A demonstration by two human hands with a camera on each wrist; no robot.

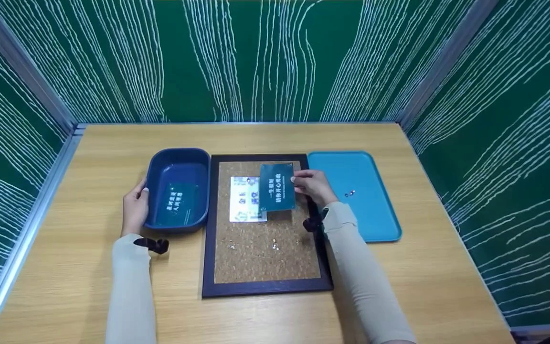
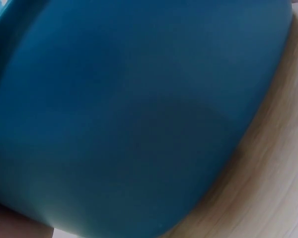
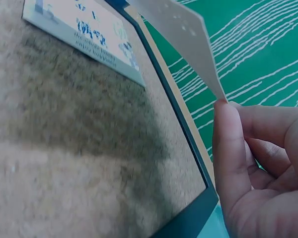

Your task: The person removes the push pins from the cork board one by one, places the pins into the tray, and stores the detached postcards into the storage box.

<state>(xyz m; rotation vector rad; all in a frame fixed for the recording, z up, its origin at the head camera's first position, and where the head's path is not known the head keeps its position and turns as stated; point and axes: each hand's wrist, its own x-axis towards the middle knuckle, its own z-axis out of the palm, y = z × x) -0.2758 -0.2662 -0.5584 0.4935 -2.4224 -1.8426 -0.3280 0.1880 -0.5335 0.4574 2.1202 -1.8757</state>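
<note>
My right hand (image 1: 315, 185) pinches a dark green card (image 1: 277, 186) with white writing by its right edge. In the right wrist view the card (image 3: 188, 39) is raised above the cork board (image 3: 84, 163), its pale back showing. A white card (image 1: 244, 198) with blue print lies on the cork board (image 1: 251, 263), partly covered by the green card in the head view. My left hand (image 1: 135, 208) grips the left side of a dark blue bin (image 1: 178, 155), thumb at the rim. Inside the bin lies another green card (image 1: 177, 205). The bin's wall (image 2: 139, 109) fills most of the left wrist view.
Small shiny pieces (image 1: 275, 245) sit on the lower cork. A turquoise tray (image 1: 365, 215) right of the board holds a few small shiny pieces (image 1: 350, 193). All stand on a wooden table (image 1: 237, 138) with green, white-lined panels (image 1: 275, 62) behind.
</note>
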